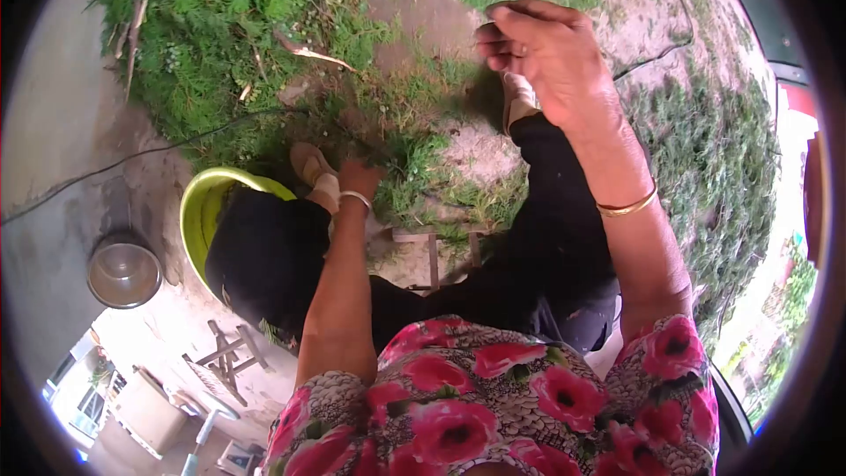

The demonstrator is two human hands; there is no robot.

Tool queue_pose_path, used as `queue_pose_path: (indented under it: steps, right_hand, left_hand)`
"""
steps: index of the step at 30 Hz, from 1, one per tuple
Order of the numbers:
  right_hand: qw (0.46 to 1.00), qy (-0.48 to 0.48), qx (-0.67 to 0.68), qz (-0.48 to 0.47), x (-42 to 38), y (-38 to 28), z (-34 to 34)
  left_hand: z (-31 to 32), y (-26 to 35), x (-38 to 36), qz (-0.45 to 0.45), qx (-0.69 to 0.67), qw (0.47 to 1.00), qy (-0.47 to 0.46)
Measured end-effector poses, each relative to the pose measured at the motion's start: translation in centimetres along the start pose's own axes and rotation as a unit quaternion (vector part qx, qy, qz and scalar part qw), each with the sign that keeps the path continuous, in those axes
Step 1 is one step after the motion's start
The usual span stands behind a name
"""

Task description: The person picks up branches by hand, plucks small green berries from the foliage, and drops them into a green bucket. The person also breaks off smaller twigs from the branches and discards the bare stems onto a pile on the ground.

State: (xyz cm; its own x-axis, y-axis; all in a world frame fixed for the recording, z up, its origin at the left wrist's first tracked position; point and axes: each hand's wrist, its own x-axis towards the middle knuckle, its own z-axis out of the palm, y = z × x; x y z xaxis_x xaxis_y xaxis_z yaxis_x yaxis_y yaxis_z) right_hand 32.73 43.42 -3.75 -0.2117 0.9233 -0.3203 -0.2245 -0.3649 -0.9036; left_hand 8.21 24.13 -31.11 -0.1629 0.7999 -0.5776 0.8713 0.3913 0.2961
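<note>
My right hand [553, 60] is raised over the ground near my right shoe, its fingers loosely bent and apart, with nothing visible in them. A gold bangle [627, 204] circles that wrist. My left hand [359, 178] reaches low beside my left shoe [308, 162], at the edge of the green leafy cuttings [207, 79]. It is dim and blurred, so its fingers and anything in them cannot be made out. A pale bangle [356, 198] is on the left wrist. Bare sticks [313, 55] lie among the cuttings in front of me.
A yellow-green tub [196, 222] stands beside my left leg, partly behind my knee. Farther left is a metal bowl [124, 273]. A dark cable [167, 148] crosses the ground. More cuttings [705, 167] lie at the right. A small wooden stand [227, 360] is at the lower left.
</note>
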Motion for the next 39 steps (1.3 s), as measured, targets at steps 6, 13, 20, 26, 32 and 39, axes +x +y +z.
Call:
queue_pose_path:
  steps: [6, 13, 20, 26, 32, 39]
  right_hand:
    - [0.988, -0.088, -0.084, 0.098, 3.2, 3.1, 0.9]
    - [0.973, -0.048, -0.197, 0.110, 3.9, 1.5, 1.2]
    - [0.813, -0.178, -0.554, -0.021, 3.2, 2.0, 1.7]
    - [0.798, -0.194, -0.569, -0.038, 2.0, 3.4, 3.9]
    - [0.905, -0.003, -0.408, -0.124, 5.4, 3.8, 3.6]
    - [0.997, 0.008, 0.016, 0.069, 4.6, -0.5, 6.0]
  left_hand:
    - [8.7, 0.9, -0.4, -0.096, -0.014, 0.950, -0.297]
    - [4.8, 2.8, 0.7, -0.213, -0.541, 0.791, -0.188]
    - [-12.4, 9.0, -0.2, -0.033, -0.742, 0.665, -0.078]
    - [-23.0, 15.9, -4.0, 0.134, -0.756, 0.635, -0.085]
    - [-28.8, 17.4, -4.0, 0.287, -0.603, 0.723, 0.176]
    - [-28.5, 12.4, -2.2, 0.151, -0.720, 0.642, 0.217]
